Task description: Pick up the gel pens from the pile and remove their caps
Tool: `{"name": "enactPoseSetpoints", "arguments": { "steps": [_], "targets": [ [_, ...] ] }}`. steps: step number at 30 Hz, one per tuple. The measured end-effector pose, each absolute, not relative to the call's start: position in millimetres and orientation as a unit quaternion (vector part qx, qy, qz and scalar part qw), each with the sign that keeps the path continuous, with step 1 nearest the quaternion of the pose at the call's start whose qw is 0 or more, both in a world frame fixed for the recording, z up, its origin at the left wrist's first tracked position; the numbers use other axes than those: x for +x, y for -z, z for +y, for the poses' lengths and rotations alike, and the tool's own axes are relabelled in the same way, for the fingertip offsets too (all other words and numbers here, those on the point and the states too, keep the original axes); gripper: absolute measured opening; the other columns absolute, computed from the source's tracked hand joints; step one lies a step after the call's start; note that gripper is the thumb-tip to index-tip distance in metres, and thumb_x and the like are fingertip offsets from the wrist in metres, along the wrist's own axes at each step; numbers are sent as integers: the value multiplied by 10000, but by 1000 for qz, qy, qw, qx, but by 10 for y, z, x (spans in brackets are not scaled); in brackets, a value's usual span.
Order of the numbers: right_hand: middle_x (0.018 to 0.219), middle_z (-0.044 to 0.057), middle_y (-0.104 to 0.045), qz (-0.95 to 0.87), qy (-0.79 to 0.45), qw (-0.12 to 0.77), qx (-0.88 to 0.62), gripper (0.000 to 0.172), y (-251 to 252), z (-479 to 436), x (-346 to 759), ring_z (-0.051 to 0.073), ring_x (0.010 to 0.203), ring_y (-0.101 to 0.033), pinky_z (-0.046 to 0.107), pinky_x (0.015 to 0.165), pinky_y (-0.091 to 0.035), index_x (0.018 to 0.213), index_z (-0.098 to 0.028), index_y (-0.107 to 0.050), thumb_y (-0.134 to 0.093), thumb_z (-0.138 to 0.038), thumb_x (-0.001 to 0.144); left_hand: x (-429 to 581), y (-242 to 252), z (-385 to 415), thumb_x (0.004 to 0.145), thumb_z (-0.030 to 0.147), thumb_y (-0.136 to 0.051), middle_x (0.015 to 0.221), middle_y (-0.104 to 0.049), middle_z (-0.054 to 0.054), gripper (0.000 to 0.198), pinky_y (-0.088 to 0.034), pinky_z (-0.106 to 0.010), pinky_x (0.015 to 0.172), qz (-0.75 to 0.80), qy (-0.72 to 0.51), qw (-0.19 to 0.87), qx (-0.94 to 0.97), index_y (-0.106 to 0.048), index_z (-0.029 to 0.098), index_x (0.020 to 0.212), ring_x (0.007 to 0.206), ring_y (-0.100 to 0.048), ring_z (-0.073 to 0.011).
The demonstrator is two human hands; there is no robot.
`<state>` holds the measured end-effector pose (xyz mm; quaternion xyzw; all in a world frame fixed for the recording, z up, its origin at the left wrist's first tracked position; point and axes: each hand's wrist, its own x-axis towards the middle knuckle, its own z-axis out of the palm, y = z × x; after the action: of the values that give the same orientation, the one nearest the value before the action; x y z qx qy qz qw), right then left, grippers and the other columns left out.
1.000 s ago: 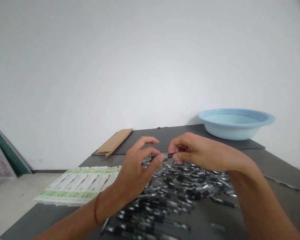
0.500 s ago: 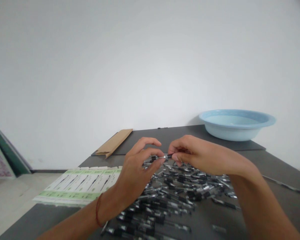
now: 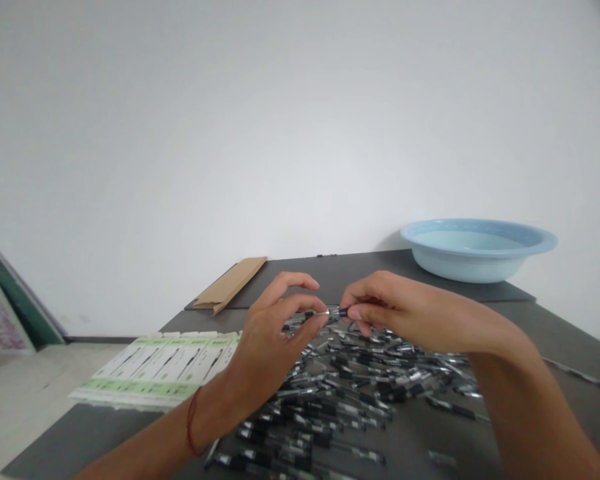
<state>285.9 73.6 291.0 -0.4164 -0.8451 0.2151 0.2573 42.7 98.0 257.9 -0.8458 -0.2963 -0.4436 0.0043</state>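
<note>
Over the head camera I see pens [image 3: 320, 407] lying across the table [image 3: 100, 433], with a single pen [image 3: 335, 312] between the left hand [image 3: 275, 333] and right hand [image 3: 405, 310] above their far end. Packets [image 3: 160, 363] lie to the left, an envelope [image 3: 233, 283] behind them; I have the basin [image 3: 473, 263] at back right (just before the wall [image 3: 300, 133]). Boards [image 3: 10, 300] lean far left, beyond the table.

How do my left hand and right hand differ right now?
Your left hand has a reddish cord at its wrist; your right hand shows none. Your left hand's upper fingers arc open, while your right hand's fold inward. Both pinch what looks like a pen, near scattered pens.
</note>
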Motion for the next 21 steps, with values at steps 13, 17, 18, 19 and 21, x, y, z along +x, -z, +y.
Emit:
{"name": "enactPoseSetpoints", "arguments": {
  "steps": [13, 17, 18, 19, 21],
  "targets": [
    [983, 61, -734, -839, -216, 264, -423, 238, -2881, 736, 2878, 210, 900, -647, 327, 789, -468, 1020, -219, -739, -511, -218, 951, 463, -2584, 965, 897, 218, -729, 1173, -668, -31, 45, -561, -365, 906, -291, 433, -9, -853, -732, 257, 917, 1079, -657, -184],
    [983, 66, -732, -838, -217, 260, -428, 211, -2897, 740, 2869, 215, 895, -641, 317, 732, -453, 1001, -221, -737, -534, -246, 953, 456, -2577, 962, 895, 214, -728, 1179, -664, -31, 56, -565, -361, 900, -285, 432, 2, -856, -733, 262, 924, 1098, -651, -188],
    [961, 62, -727, -839, -214, 260, -428, 198, -2902, 744, 2865, 209, 870, -636, 311, 707, -444, 988, -219, -735, -543, -252, 951, 453, -2577, 957, 895, 215, -728, 1181, -663, -30, 57, -566, -360, 900, -286, 431, 4, -856, -733, 263, 924, 1100, -651, -187],
    [925, 53, -719, -840, -212, 260, -427, 182, -2906, 750, 2861, 200, 835, -626, 305, 684, -432, 973, -218, -730, -554, -254, 948, 449, -2579, 950, 894, 217, -729, 1187, -661, -29, 58, -568, -355, 891, -286, 431, 4, -856, -733, 264, 928, 1095, -654, -184],
    [836, 25, -688, -841, -217, 259, -423, 139, -2911, 761, 2849, 178, 761, -597, 295, 650, -413, 935, -216, -712, -576, -242, 937, 444, -2581, 931, 893, 217, -730, 1197, -655, -28, 61, -572, -338, 860, -285, 433, 2, -855, -731, 263, 932, 1075, -663, -177]
  ]
}}
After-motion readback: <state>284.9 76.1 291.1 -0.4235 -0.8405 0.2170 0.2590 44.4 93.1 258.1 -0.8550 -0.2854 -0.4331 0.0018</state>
